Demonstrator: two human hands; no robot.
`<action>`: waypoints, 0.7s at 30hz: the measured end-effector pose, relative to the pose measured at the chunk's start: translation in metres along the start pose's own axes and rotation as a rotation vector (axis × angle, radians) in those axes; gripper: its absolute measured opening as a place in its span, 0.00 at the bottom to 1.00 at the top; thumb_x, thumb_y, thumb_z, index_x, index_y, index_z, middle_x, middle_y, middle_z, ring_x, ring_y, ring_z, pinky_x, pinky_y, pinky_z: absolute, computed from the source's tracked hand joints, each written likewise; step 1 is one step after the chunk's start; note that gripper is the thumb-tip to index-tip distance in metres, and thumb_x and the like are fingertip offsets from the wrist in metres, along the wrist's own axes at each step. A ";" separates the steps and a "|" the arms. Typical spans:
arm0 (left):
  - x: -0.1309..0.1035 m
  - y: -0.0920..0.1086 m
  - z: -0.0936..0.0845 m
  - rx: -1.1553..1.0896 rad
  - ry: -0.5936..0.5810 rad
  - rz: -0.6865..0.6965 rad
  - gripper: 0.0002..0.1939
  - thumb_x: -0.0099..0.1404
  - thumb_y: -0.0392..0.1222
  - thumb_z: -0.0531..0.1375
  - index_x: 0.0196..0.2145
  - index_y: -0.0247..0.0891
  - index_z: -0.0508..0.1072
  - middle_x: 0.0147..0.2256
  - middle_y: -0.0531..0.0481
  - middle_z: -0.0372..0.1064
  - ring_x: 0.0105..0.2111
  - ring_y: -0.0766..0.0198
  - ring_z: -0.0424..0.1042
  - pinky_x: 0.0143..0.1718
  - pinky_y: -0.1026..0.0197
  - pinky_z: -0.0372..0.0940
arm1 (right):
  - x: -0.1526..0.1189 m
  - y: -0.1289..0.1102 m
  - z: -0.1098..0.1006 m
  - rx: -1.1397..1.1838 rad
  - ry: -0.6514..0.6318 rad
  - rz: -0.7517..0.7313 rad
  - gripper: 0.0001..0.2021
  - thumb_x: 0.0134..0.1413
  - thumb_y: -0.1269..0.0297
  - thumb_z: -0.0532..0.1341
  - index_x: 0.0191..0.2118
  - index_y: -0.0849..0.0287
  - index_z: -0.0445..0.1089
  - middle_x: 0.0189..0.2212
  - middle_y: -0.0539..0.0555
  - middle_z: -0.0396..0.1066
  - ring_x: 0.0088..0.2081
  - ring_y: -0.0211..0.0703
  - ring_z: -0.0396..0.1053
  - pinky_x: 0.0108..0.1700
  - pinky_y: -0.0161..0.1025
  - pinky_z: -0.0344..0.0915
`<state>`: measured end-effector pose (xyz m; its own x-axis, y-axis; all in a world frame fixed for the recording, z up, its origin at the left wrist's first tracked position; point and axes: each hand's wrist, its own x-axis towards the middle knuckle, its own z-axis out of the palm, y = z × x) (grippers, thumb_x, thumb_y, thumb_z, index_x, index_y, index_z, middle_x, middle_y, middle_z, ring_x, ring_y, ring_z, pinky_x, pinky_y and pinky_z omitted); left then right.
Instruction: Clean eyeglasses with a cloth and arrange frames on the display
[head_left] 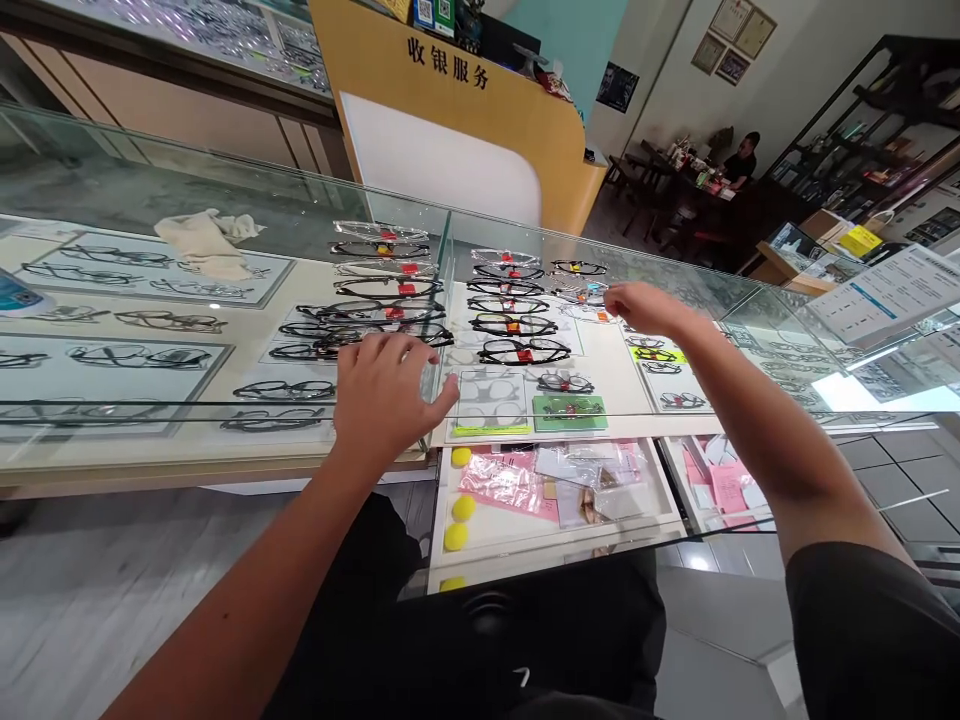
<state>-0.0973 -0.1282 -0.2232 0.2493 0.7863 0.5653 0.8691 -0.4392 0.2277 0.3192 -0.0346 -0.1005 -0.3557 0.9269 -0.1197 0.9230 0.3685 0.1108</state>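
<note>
My left hand (386, 392) is over the near part of the glass counter, thumb and fingers apart, with nothing in it. Just beyond its fingertips lies a column of dark eyeglasses (360, 330), some bearing red tags. Further right, my right hand (641, 305) is closed in a pinch at the end of a pale, clear-looking pair of eyeglasses (581, 290); the fingertips are partly hidden. Left of that hand runs a second column of eyeglasses (514, 325) with red tags. A grey pair (565, 383) lies nearer, above a green card (570, 412).
An upright glass divider (442, 290) separates the columns. Below the counter top, a drawer (442, 540) holds plastic packets and yellow discs. A beige cloth (202, 240) lies at the left. Behind stands a yellow service desk (465, 90). A person (742, 160) sits far back.
</note>
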 end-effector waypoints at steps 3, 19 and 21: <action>0.000 0.000 -0.001 -0.006 -0.007 0.003 0.14 0.71 0.52 0.60 0.44 0.41 0.79 0.47 0.36 0.79 0.53 0.36 0.71 0.52 0.38 0.59 | 0.019 0.010 0.004 -0.009 0.053 0.075 0.14 0.60 0.78 0.57 0.44 0.58 0.77 0.43 0.58 0.80 0.40 0.48 0.71 0.38 0.40 0.59; 0.001 0.002 -0.002 0.011 -0.004 -0.016 0.15 0.72 0.52 0.59 0.44 0.40 0.80 0.47 0.35 0.80 0.53 0.36 0.71 0.52 0.37 0.60 | 0.062 0.027 0.020 0.134 -0.053 0.017 0.12 0.61 0.66 0.64 0.43 0.55 0.87 0.63 0.54 0.79 0.58 0.54 0.77 0.59 0.43 0.69; 0.001 0.002 -0.001 0.001 -0.003 -0.025 0.15 0.72 0.52 0.59 0.43 0.40 0.80 0.47 0.35 0.79 0.53 0.35 0.71 0.53 0.36 0.60 | 0.061 0.024 0.020 0.141 -0.060 0.045 0.12 0.61 0.63 0.65 0.44 0.55 0.87 0.59 0.54 0.82 0.54 0.53 0.78 0.57 0.42 0.70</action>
<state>-0.0963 -0.1290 -0.2215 0.2290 0.7981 0.5573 0.8755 -0.4191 0.2405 0.3227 0.0298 -0.1247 -0.3076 0.9349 -0.1770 0.9509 0.3087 -0.0219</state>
